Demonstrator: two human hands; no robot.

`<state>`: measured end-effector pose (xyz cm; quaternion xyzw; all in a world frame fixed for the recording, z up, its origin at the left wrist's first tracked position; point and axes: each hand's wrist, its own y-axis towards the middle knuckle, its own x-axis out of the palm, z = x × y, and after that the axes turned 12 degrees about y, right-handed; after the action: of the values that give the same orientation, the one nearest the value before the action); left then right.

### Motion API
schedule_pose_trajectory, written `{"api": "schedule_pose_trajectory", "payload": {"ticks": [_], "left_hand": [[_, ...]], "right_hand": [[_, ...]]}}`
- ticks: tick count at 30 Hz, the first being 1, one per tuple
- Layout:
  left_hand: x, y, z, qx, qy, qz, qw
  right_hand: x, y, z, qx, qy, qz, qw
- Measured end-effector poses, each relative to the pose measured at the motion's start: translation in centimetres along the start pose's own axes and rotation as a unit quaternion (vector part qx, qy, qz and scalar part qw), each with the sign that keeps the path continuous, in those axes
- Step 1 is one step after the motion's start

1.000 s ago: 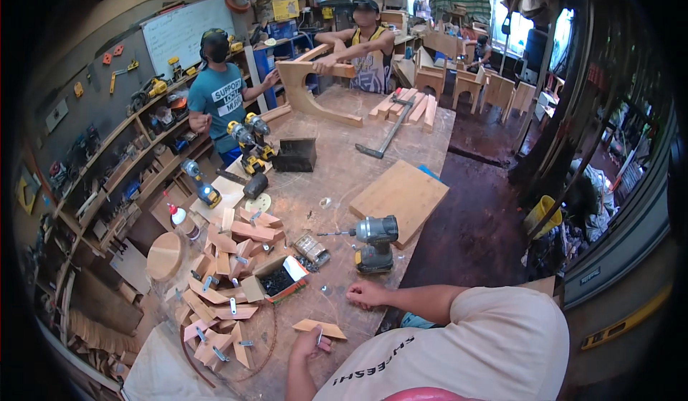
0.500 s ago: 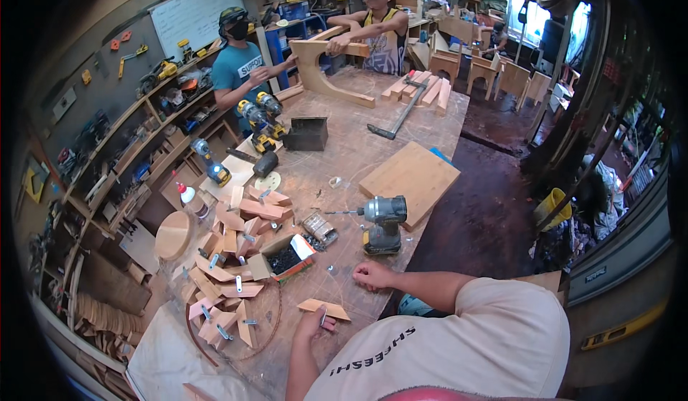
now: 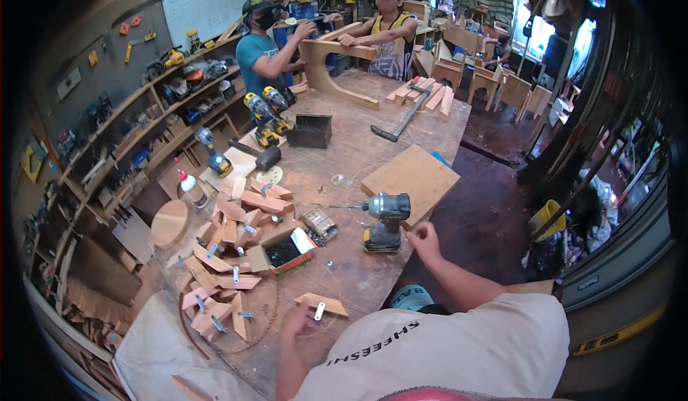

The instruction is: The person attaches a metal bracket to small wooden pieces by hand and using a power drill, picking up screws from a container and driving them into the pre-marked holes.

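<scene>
Could nudge the metal bracket (image 3: pixel 319 311) askew against the angled wood block (image 3: pixel 334 306), lying on the table (image 3: pixel 351 151) just beside the left hand (image 3: pixel 297 321), too blurred to tell any grasp. Could also topple the upright drill (image 3: pixel 385 222) with a careless sweep of the right hand (image 3: pixel 424 243), relaxed near it, apparently empty. Note the open fastener box (image 3: pixel 259 259) and heaped wood pieces (image 3: pixel 230 230) beyond, leftward, crowding reach.

Bare left hand (image 3: pixel 297 319) blurs! | Tiny black pieces (image 3: pixel 288 252), uncountable inside orange-and-white cardboard box (image 3: pixel 259 259)! | Pinkish-red curved object (image 3: pixel 433 395) sliced by lower edge!
</scene>
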<state>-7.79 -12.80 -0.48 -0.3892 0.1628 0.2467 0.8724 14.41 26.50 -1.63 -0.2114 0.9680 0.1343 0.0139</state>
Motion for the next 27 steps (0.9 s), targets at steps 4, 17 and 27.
{"api": "schedule_pose_trajectory", "payload": {"ticks": [4,17,27], "left_hand": [[-3.8,-2.1,-1.8,0.068,0.008,0.155,0.986],[-6.1,1.3,10.9,0.357,-0.250,0.022,0.900],[-5.4,5.5,10.6,0.332,-0.329,0.061,0.882]], "right_hand": [[2.2,4.3,-6.4,0.044,0.159,-0.206,0.965],[9.3,0.0,-11.6,-0.067,-0.126,-0.393,0.909],[8.5,-5.0,-11.1,-0.048,-0.057,-0.471,0.879]]}}
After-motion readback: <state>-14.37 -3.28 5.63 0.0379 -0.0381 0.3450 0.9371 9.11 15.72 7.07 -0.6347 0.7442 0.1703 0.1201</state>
